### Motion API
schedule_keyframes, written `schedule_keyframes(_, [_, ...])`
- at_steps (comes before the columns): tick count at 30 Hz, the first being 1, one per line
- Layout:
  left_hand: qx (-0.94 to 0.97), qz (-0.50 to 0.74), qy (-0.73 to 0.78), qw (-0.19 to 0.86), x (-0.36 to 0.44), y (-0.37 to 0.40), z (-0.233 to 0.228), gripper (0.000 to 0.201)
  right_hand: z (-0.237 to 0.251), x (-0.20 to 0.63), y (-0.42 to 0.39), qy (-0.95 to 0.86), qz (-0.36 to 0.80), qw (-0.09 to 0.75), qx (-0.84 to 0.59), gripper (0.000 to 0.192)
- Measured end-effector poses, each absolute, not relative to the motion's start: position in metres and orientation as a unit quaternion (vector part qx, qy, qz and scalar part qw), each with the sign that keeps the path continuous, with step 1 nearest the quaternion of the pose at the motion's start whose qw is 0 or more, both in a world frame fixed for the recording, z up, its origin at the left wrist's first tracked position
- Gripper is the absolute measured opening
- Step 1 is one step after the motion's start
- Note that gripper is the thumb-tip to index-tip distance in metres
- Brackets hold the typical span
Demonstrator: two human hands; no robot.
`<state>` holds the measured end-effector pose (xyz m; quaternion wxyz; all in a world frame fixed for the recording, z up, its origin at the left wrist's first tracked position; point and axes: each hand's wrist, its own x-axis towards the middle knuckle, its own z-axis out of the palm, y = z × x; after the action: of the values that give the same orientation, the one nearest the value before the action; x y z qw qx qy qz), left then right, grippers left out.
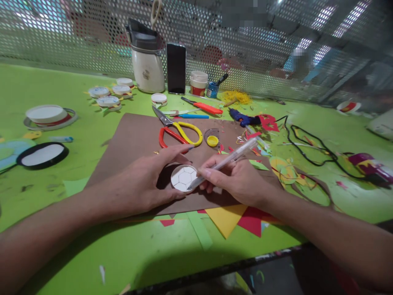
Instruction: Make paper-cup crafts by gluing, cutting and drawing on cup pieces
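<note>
Left hand (147, 180) steadies white hexagon-lined disc (183, 178); right hand (236, 178) grips pen (227, 160).

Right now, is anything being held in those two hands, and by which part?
Yes. The right hand grips a clear pen near its lower end, tip on a white paper disc. The left hand steadies that disc at its left edge.

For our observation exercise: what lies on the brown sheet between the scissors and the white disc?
In the head view, only the left hand's fingers cross that stretch of brown sheet between scissors and white disc.
</note>
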<state>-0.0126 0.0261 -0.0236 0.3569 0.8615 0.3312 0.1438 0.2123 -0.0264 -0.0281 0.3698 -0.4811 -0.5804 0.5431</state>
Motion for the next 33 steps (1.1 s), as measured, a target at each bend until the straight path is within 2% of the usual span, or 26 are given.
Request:
schedule_keyframes(9, [0.863, 0.138, 0.328, 0.359, -0.0123, 0.026, -0.0235, 0.072, -0.0274, 0.2091, -0.0271, -0.555, 0.54, 0.397, -0.493, 0.029])
schedule_keyframes(18, [0.864, 0.154, 0.331, 0.346, -0.0144, 0.025, -0.0282, 0.081, -0.0295, 0.2099, -0.0264, -0.57, 0.527, 0.385, -0.498, 0.029])
schedule_keyframes(22, [0.864, 0.141, 0.33, 0.354, -0.0141, 0.0264, -0.0265, 0.079, -0.0297, 0.2107, -0.0264, -0.575, 0.531, 0.384, -0.489, 0.027])
schedule_keyframes(28, [0.863, 0.138, 0.332, 0.356, -0.0149, 0.0269, -0.0261, 0.062, -0.0265, 0.2121, -0.0266, -0.576, 0.554, 0.363, -0.478, 0.021])
schedule_keyframes(33, [0.862, 0.15, 0.33, 0.355, -0.0155, 0.0269, -0.0284, 0.068, -0.027, 0.2118, -0.0266, -0.56, 0.556, 0.381, -0.482, 0.022])
